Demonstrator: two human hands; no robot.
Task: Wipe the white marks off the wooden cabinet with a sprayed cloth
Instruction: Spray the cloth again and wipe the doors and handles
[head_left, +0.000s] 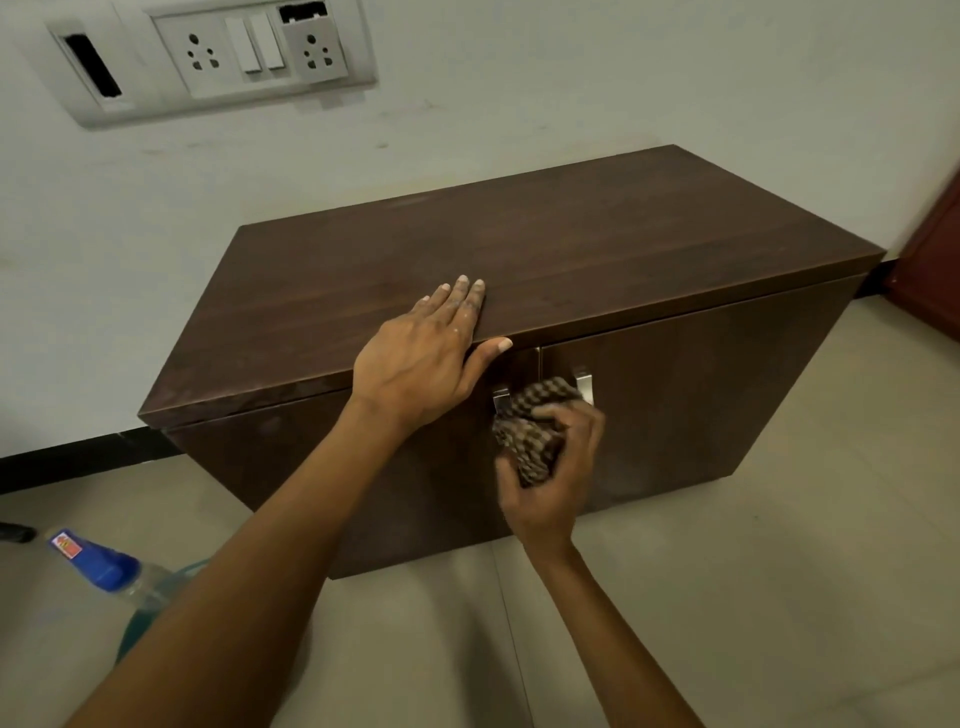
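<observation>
A low dark wooden cabinet (597, 249) with two front doors stands on the floor against the wall. My left hand (421, 358) lies flat on its top near the front edge, fingers spread, thumb hooked over the edge. My right hand (556, 467) grips a bunched brown checked cloth (530, 431) and presses it against the front where the two doors meet, between the two metal handles (586, 387). Faint pale smudges show on the left door (270, 426). A spray bottle (104, 566) with a blue cap lies on the floor at the lower left, partly hidden by my left arm.
A switch and socket panel (218, 57) is on the white wall above the cabinet. A black skirting strip (67, 462) runs along the wall's foot. A reddish wooden door or frame (930, 260) stands at the far right. Beige tiles (753, 597) cover the floor.
</observation>
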